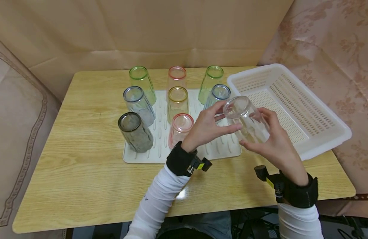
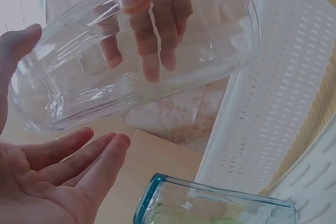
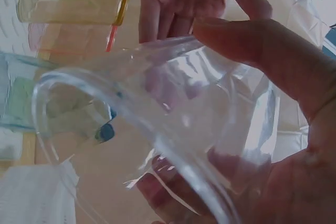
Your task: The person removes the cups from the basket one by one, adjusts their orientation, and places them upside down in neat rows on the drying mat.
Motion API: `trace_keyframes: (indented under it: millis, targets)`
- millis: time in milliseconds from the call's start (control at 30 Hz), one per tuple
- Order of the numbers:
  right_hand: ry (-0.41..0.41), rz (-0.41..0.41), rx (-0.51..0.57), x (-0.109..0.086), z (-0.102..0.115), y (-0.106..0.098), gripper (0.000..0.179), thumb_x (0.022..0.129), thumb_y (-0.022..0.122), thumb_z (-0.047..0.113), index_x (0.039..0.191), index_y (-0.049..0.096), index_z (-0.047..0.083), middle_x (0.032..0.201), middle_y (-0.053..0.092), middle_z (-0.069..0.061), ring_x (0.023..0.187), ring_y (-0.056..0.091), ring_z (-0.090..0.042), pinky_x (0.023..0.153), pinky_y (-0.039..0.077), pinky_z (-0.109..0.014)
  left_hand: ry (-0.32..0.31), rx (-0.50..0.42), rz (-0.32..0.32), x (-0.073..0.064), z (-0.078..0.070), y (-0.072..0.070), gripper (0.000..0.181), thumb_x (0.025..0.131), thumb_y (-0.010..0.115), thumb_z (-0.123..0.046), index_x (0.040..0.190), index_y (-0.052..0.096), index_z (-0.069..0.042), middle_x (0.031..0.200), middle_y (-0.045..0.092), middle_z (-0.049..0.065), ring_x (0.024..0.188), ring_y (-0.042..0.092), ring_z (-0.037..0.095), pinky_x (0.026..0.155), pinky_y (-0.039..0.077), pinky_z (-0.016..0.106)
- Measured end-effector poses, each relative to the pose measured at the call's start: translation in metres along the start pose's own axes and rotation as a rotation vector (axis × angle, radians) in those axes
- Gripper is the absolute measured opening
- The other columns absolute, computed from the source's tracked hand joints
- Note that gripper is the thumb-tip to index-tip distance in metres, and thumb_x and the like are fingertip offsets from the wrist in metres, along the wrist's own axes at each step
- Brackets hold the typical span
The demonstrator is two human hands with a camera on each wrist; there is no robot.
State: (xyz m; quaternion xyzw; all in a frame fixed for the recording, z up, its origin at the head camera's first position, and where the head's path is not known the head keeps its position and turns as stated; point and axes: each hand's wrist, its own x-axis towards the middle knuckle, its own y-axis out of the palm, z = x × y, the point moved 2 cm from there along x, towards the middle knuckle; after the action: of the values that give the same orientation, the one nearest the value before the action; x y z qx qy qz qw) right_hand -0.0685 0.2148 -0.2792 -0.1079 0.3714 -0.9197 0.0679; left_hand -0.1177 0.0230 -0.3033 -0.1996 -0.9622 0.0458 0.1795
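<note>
A clear drinking glass (image 1: 246, 121) is held tilted in the air above the right part of the white drying mat (image 1: 160, 151). My right hand (image 1: 275, 139) grips it, thumb on one side and fingers around the other, as the right wrist view also shows at the thumb (image 3: 236, 40). Around the glass's upper-left end lies my left hand (image 1: 206, 127), thumb and fingers spread. In the left wrist view its extended fingers (image 2: 79, 166) are apart from the glass; whether the thumb touches is unclear. A blue-rimmed glass (image 1: 218, 96) stands just behind the left hand.
On the mat stand several tinted glasses: green (image 1: 145, 84), blue (image 1: 140, 104), grey (image 1: 137, 134), yellow (image 1: 178, 104), pink (image 1: 179, 132), another pink (image 1: 176, 79) and another green (image 1: 211, 84). A white perforated basket (image 1: 321, 146) sits at the right of the wooden table (image 1: 82, 166).
</note>
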Motion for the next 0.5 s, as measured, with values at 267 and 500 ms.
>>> trace_keyframes:
  millis: [267,500]
  targets:
    - [-0.046,-0.023,0.114,-0.002,-0.002,0.017,0.095,0.067,0.084,0.001,0.142,0.026,0.002,0.141,0.038,-0.027,0.128,0.034,-0.046,0.096,0.028,-0.069,0.018,0.009,-0.040,-0.003,-0.002,0.003,0.066,0.078,0.080,-0.010,0.135,0.049,-0.002,0.124,0.058,0.014,0.115,0.054,0.012,0.094,0.045,0.023]
    - [-0.082,-0.030,0.164,-0.001,-0.007,0.026,0.096,0.066,0.085,-0.001,0.142,0.026,0.002,0.139,0.040,-0.023,0.129,0.034,-0.042,0.100,0.025,-0.066,0.038,0.006,-0.063,-0.004,-0.002,0.004,0.062,0.076,0.082,-0.010,0.130,0.052,-0.002,0.119,0.061,0.012,0.108,0.056,0.008,0.093,0.047,0.026]
